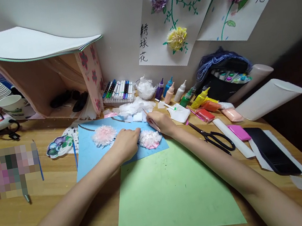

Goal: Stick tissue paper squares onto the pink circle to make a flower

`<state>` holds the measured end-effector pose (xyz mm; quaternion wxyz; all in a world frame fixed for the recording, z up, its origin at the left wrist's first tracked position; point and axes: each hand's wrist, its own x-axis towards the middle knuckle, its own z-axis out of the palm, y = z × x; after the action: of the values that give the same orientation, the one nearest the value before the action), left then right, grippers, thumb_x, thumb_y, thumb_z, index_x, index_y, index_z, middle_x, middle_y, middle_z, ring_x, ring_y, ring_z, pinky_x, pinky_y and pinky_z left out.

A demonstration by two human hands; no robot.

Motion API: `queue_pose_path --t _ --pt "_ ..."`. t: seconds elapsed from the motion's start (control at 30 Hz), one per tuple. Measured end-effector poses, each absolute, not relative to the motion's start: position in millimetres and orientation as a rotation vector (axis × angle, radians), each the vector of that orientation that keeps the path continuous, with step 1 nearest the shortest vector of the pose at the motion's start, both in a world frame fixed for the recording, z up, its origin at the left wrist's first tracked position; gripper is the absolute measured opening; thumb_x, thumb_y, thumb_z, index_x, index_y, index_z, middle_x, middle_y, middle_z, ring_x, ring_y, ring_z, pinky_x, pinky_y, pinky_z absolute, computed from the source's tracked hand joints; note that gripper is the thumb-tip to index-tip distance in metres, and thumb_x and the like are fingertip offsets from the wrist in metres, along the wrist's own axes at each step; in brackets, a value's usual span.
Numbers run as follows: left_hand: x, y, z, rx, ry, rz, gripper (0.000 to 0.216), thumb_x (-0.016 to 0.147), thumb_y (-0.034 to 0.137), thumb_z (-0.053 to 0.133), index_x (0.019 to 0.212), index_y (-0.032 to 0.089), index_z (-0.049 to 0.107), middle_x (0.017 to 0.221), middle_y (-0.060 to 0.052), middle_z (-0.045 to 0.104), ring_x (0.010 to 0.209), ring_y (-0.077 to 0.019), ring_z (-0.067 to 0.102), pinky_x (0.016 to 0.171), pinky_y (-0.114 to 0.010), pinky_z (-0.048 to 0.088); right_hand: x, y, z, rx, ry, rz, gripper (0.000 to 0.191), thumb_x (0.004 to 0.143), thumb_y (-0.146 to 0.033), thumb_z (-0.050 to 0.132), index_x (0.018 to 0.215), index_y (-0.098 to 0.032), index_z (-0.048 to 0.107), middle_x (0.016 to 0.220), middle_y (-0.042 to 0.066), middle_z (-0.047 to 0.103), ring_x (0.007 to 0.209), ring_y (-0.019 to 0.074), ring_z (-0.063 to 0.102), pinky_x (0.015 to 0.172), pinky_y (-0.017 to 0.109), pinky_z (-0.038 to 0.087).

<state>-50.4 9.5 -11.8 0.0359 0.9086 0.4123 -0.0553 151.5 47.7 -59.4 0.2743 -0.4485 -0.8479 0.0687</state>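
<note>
A sheet of blue paper (87,155) lies on the wooden table, with a pale pink ruffled paper flower (104,135) and a white-and-pink one (150,139) on it. My left hand (127,144) rests on the sheet between the two flowers, fingers stretched towards the right one and holding nothing that shows. Just above the right flower, my right hand (160,123) pinches a slim pinkish stick like a pen or brush (152,122); which of these it is I cannot tell. Under the blue sheet's lower edge lies green paper (176,190).
Black scissors (215,138) and a phone (273,152) lie to the right. Paint bottles (169,94), a marker box (118,91) and crumpled white tissue (138,105) stand behind. At left are a paint palette (60,145), paper cups (10,103) and a pink box (93,76).
</note>
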Motion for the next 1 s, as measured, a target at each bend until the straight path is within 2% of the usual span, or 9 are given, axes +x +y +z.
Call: queue_pose_path --t 0.17,0.23,0.33,0.43,0.63,0.7,0.77,0.87,1.0 --pt "-57 15 -13 2.74 1.246 -0.157 0.042 0.08 0.007 0.033 0.118 0.015 0.05 0.096 -0.012 0.068 0.086 -0.0249 0.063 0.072 -0.034 0.043 161 18 -36 -1.219 -1.997 0.462 0.004 0.078 -0.017 0.057 0.082 -0.018 0.056 0.08 0.004 0.062 0.071 0.017 0.057 0.066 0.028 0.042" --pt "-61 16 -8 2.656 1.244 -0.089 0.038 0.087 0.015 0.033 0.121 0.017 0.049 0.105 -0.012 0.067 0.092 -0.0245 0.062 0.074 -0.033 0.044 163 0 -25 -1.196 -1.812 0.621 0.008 0.078 -0.023 0.061 0.081 -0.019 0.055 0.081 0.003 0.062 0.073 0.0168 0.059 0.068 0.029 0.045" --pt "-65 9 3 2.523 1.171 0.193 0.036 0.091 0.035 0.038 0.12 0.018 0.052 0.119 -0.01 0.061 0.107 -0.0223 0.056 0.087 -0.033 0.042 160 -26 -15 -1.158 -1.672 0.905 0.016 0.077 -0.028 0.065 0.08 -0.019 0.053 0.082 0.003 0.061 0.076 0.0167 0.06 0.07 0.03 0.048" --pt "-66 -4 8 2.423 0.961 0.356 0.033 0.087 0.043 0.049 0.108 0.022 0.06 0.112 -0.005 0.064 0.105 -0.02 0.055 0.088 -0.031 0.041 152 -45 -19 -1.131 -1.674 1.045 0.016 0.078 -0.028 0.065 0.079 -0.02 0.051 0.081 0.004 0.062 0.075 0.0163 0.06 0.07 0.031 0.05" --pt "-63 -18 -5 2.308 1.003 0.343 0.015 0.083 0.032 0.058 0.081 0.02 0.067 0.086 -0.001 0.069 0.085 -0.0161 0.059 0.074 -0.027 0.04 142 -61 -39 -1.089 -1.742 0.979 0.012 0.08 -0.027 0.062 0.081 -0.02 0.052 0.082 0.004 0.062 0.075 0.016 0.061 0.071 0.031 0.05" --pt "-63 -18 -7 2.318 1.043 0.296 0.015 0.082 0.031 0.058 0.08 0.02 0.068 0.084 -0.001 0.069 0.082 -0.0162 0.058 0.072 -0.027 0.039 143 -63 -43 -1.098 -1.803 0.882 0.012 0.084 -0.03 0.057 0.08 -0.02 0.054 0.078 0.003 0.062 0.071 0.0151 0.06 0.067 0.029 0.047" --pt "-63 -18 -7 2.338 1.08 0.217 0.014 0.08 0.03 0.06 0.079 0.02 0.069 0.082 -0.002 0.069 0.08 -0.0168 0.058 0.07 -0.027 0.038 146 -64 -45 -1.035 -1.928 0.734 0.024 0.091 -0.033 0.043 0.075 -0.019 0.055 0.069 0.002 0.059 0.064 0.0141 0.056 0.062 0.027 0.044" --pt "-63 -18 -6 2.365 1.113 0.124 0.013 0.078 0.03 0.06 0.078 0.021 0.07 0.081 -0.002 0.069 0.077 -0.0175 0.057 0.067 -0.028 0.037 149 -66 -48 -0.862 -2.103 0.562 0.041 0.096 -0.028 0.024 0.069 -0.02 0.052 0.061 0.002 0.055 0.058 0.0136 0.05 0.059 0.027 0.04" --pt "-64 -16 -8 2.402 1.142 0.117 0.014 0.078 0.03 0.059 0.078 0.021 0.07 0.082 -0.002 0.069 0.079 -0.0182 0.056 0.068 -0.029 0.038 148 -64 -55 -0.816 -2.19 0.498 0.037 0.096 -0.023 0.024 0.071 -0.019 0.051 0.062 0.003 0.056 0.06 0.0138 0.049 0.061 0.027 0.04"
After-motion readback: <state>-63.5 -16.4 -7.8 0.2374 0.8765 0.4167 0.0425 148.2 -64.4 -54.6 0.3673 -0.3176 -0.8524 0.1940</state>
